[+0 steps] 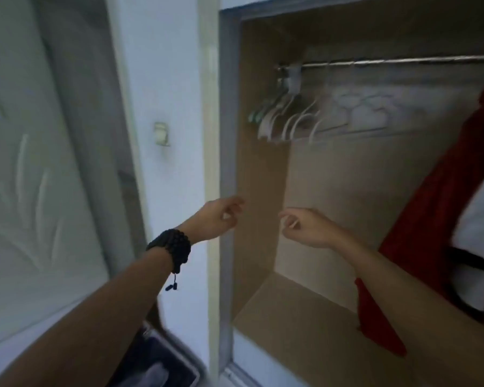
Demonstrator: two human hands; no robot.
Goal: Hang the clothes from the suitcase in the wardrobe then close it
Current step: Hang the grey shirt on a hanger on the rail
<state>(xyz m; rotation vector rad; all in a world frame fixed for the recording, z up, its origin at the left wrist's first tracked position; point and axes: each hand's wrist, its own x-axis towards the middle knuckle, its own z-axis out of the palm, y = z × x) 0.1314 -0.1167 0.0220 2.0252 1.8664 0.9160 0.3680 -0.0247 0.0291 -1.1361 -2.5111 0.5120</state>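
Note:
The wardrobe point(259, 177) stands open, with a beige interior and a grey frame. A metal rail point(403, 61) runs across its top and carries several empty white hangers point(294, 118) bunched at the left. A red garment point(436, 196) hangs at the right, beside a white one point(478, 219). My left hand point(217, 216), with a black bead bracelet on the wrist, is raised at the wardrobe's left frame, fingers loosely apart and empty. My right hand point(308, 226) is inside the opening below the hangers, also empty with fingers curled. The suitcase point(162, 361) shows at the bottom, dark with a pale rim.
A white wall strip point(165, 79) with a small switch point(161, 134) lies left of the wardrobe. Further left is a pale frosted panel point(39, 163). The wardrobe floor point(305, 331) is a beige shelf. The picture is motion-blurred.

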